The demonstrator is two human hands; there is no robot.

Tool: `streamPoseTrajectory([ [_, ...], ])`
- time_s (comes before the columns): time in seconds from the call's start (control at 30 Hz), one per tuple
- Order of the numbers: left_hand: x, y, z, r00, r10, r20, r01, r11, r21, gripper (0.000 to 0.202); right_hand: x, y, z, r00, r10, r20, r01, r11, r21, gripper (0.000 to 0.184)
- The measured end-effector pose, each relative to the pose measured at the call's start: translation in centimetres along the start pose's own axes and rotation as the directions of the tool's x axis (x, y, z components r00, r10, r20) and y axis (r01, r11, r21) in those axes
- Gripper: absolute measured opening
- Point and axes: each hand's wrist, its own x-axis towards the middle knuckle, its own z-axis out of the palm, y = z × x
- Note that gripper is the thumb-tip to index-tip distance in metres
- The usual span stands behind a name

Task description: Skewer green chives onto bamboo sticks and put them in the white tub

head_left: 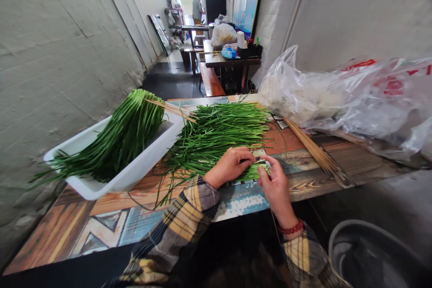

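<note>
Garlic chives (222, 130) lie in a broad loose pile on the patterned tabletop, their pale cut ends to the right. My left hand (232, 165) rests at the near side of the pile, fingers curled down on a small bunch of chives (251, 172). At the ends of that same bunch, my right hand (275, 184) pinches with thumb and fingers; a red bead bracelet circles its wrist. Whether a thin skewer is between the fingers I cannot tell. On the left, a thick bundle of chives (135, 130) hangs over a white plastic tray (135, 175), with bamboo skewers (172, 109) sticking out rightward.
Loose bamboo skewers (310, 146) lie to the right, beside clear plastic bags (337, 94). A grey bucket (367, 234) stands below the table at lower right. Behind are another table (216, 59), a bench (211, 81) and a person (197, 8) near the doorway.
</note>
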Motion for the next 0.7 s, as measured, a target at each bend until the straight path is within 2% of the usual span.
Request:
streamPoseTrajectory([
  [0.17, 0.0, 0.2, -0.1, 1.0, 0.013, 0.005, -0.014, 1.0, 0.013, 0.019, 0.0, 0.0, 0.0, 1.0, 0.001, -0.004, -0.001, 1.0, -0.015, 0.045],
  [0.47, -0.1, 0.2, -0.3, 0.998, 0.031, 0.063, -0.032, 0.999, 0.017, 0.02, 0.1, 0.3, 0.1, 1.0, 0.012, -0.001, -0.011, 1.0, 0.006, 0.031],
  [0.57, 0.1, -0.3, -0.5, 0.998, -0.029, -0.049, 0.03, 0.999, 0.02, 0.019, 0.1, 0.4, 0.1, 1.0, 0.009, 0.003, -0.009, 1.0, -0.003, 0.028],
  [0.63, 0.2, -0.9, -0.6, 0.981, -0.094, -0.167, 0.104, 0.993, 0.057, 0.019, 0.1, 0.4, 0.0, 1.0, 0.007, 0.008, -0.007, 1.0, -0.004, 0.028],
  [0.7, 0.3, -1.7, -0.6, 0.965, -0.133, -0.227, 0.16, 0.982, 0.105, 0.02, 0.1, 0.4, 0.0, 1.0, 0.009, 0.016, -0.009, 1.0, -0.008, 0.028],
])
